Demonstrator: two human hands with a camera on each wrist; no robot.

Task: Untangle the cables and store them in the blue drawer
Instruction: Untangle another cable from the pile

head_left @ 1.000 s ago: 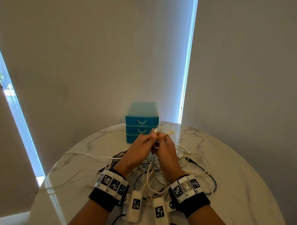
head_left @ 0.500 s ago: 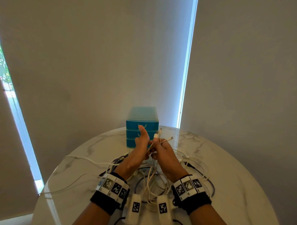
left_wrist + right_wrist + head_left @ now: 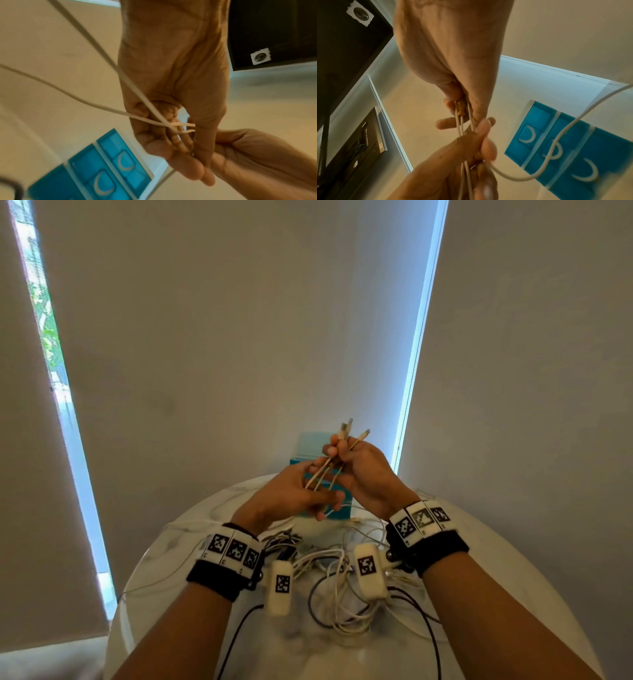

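Observation:
My right hand (image 3: 342, 451) grips a bunch of white cables (image 3: 322, 475) near their ends, and the plugs (image 3: 346, 429) stick up above its fist. Just below, my left hand (image 3: 323, 496) curls its fingers round the same strands. In the right wrist view the white cables (image 3: 460, 125) run from my right hand (image 3: 462, 108) down into my left hand (image 3: 481, 146). The blue drawer unit (image 3: 310, 445) stands behind both hands with its drawers shut (image 3: 106, 169). A tangle of white and black cables (image 3: 337, 587) lies on the table below my wrists.
The round white marble table (image 3: 496, 570) carries everything; its edge curves close on the left and right. A black cable (image 3: 236, 642) trails off the near edge. Walls and bright window strips (image 3: 416, 364) stand close behind the drawer unit.
Both hands have risen from the table. My right hand has lifted the cable ends higher, and my left hand has slid lower along the strands, its thumb folded back down.

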